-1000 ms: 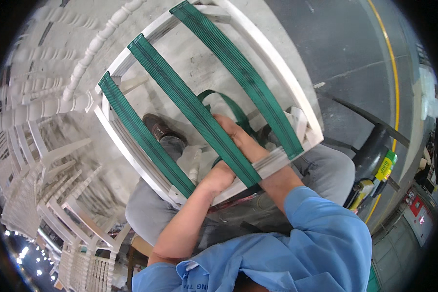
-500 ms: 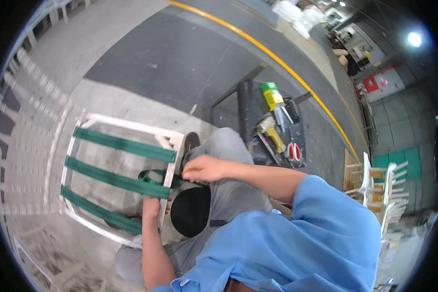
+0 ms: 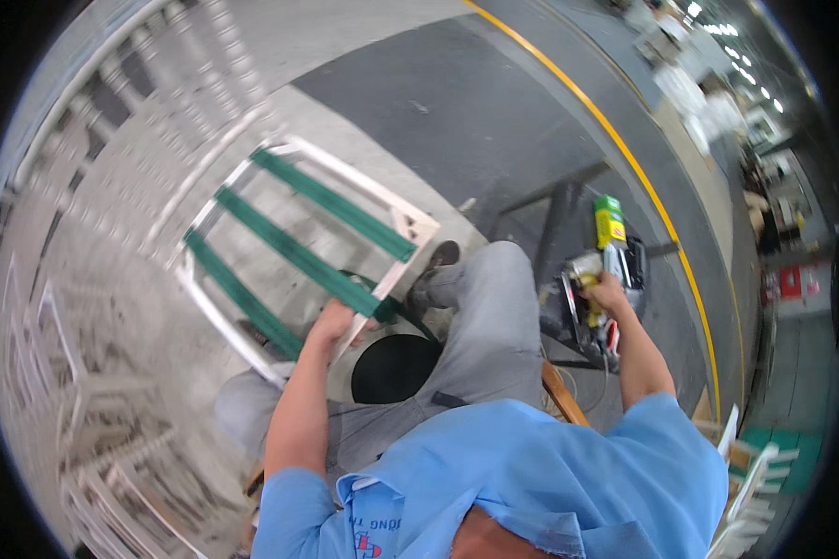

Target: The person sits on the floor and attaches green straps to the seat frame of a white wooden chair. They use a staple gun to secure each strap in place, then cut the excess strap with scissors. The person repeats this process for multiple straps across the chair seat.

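Note:
A white wooden seat frame with three green webbing straps stretched across it rests tilted in front of my knees. My left hand grips the frame's near rail where a strap ends. My right hand has reached out to the right and closes on a yellow hand tool lying among tools on a low dark stand. A green and yellow tool stands just beyond it.
Stacks of white chair frames fill the left side and far left. A round black stool seat shows between my legs. A yellow floor line runs along the right. More white chairs stand at lower right.
My right hand left the seat frame and moved right to the yellow tool. My head turned right, so the frame now appears at the left. My left hand stays on the frame.

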Demonstrator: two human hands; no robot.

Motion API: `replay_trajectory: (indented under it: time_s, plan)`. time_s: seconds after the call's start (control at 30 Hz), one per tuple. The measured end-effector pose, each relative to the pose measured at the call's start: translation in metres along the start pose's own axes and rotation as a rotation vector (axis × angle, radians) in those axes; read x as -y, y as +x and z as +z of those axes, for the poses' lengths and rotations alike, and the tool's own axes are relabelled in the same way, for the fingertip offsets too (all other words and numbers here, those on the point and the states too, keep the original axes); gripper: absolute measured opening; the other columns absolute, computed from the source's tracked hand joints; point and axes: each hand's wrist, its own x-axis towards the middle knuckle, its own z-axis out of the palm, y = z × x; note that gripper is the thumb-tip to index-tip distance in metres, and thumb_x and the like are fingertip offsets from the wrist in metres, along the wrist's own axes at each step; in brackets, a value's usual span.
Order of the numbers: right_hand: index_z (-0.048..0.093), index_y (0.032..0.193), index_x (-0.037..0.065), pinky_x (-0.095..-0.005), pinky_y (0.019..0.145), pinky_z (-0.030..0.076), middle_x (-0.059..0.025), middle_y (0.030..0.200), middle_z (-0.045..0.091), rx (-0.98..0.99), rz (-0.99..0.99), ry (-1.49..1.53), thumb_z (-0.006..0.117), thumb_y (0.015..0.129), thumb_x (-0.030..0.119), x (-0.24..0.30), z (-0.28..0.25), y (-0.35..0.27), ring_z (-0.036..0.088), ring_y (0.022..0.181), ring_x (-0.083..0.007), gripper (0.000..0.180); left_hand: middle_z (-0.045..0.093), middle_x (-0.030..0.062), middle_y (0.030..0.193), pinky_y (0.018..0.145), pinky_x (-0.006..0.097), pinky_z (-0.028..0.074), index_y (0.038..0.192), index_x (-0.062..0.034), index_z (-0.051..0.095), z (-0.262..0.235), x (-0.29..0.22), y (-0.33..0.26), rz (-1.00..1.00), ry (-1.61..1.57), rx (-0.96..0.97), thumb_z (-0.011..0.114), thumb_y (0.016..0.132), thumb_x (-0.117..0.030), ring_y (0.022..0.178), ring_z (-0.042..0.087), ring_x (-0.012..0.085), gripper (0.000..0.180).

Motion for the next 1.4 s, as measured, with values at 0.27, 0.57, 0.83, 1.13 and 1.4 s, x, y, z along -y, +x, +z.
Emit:
replay_trajectory:
  time_s: [0.27,0.57,0.83,1.13,1.4]
  plan:
    - [0.067,0.122,-0.003,-0.0381,0.098,0.052,-0.0125,0.108,0.074,0.046,-0.575,0.440,0.084,0.077,0.010,0.097,-0.037,-0.090,0.069,0.104,-0.0254,0.050,0.076,0.0133,0.085,0.045,0.037,0.054,0.114,-0.0033,0.072,0.001,0.004,0.004,0.075,0.082,0.096,0.049,0.101,-0.022,0.054,0.068,0.0222,0.032]
    - [0.067,0.116,0.001,-0.0283,0.059,0.049,-0.0020,0.090,0.069,0.815,-0.608,0.330,0.075,0.095,0.021,0.271,0.068,-0.168,0.060,0.069,-0.0099,0.030,0.076,0.0132,0.084,0.047,0.039,0.053,0.113,-0.0042,0.073,0.002,0.001,0.001,0.088,0.030,0.123,0.050,0.100,-0.021,0.054,0.067,0.0225,0.031]
    - [0.066,0.113,-0.001,-0.0293,0.050,0.046,-0.0015,0.077,0.063,0.794,-0.529,0.121,0.074,0.095,0.020,0.311,0.109,-0.179,0.056,0.055,-0.0113,0.029,0.076,0.0136,0.088,0.046,0.038,0.053,0.116,-0.0066,0.072,-0.004,0.020,0.016,0.188,0.021,0.120,0.050,0.099,-0.018,0.057,0.069,0.0234,0.031]
    - [0.065,0.115,-0.002,-0.0299,0.051,0.048,-0.0023,0.079,0.064,0.771,-0.587,0.090,0.075,0.094,0.021,0.310,0.117,-0.175,0.056,0.055,-0.0113,0.032,0.075,0.0132,0.079,0.050,0.042,0.055,0.102,-0.0006,0.074,0.000,0.024,0.024,0.189,0.013,0.095,0.055,0.095,-0.017,0.055,0.069,0.0259,0.025]
    - [0.062,0.120,-0.001,-0.0304,0.053,0.050,-0.0043,0.085,0.066,0.759,-0.573,0.059,0.076,0.093,0.021,0.314,0.123,-0.190,0.058,0.056,-0.0127,0.038,0.077,0.0133,0.087,0.048,0.039,0.056,0.111,-0.0044,0.074,-0.006,0.024,0.021,0.118,0.029,0.098,0.055,0.096,-0.018,0.058,0.069,0.0245,0.028]
